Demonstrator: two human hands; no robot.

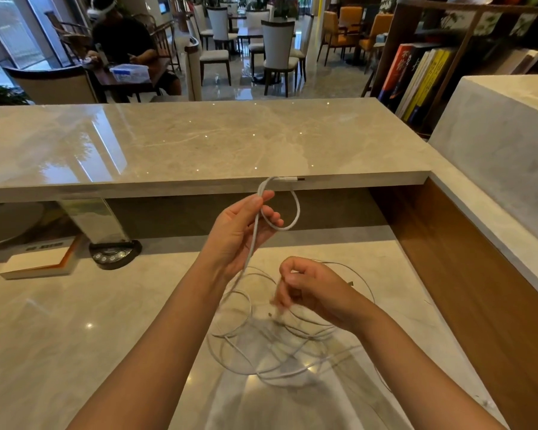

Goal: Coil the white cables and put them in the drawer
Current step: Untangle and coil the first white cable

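The white cable (255,243) starts as one small loop in your left hand (239,231), its plug end (292,179) sticking out to the right above the fingers, level with the upper counter's edge. From that loop the cord drops down and slightly left across your palm, then spills into loose, overlapping rings (261,339) on the lower marble counter (75,336) — a tangled spread lying directly beneath and around your right hand (311,293).

Your left hand pinches the loop between thumb and fingers. Your right hand is curled, fingertips drawn together, but motion blur hides whether they actually grip a strand — I can't tell.

So the slack lies below and toward you from the held loop, and your right hand is the nearer one to it; it looks best placed to feed the next turn up to your left.

No drawer is visible. A book (41,265) lies at the far left.
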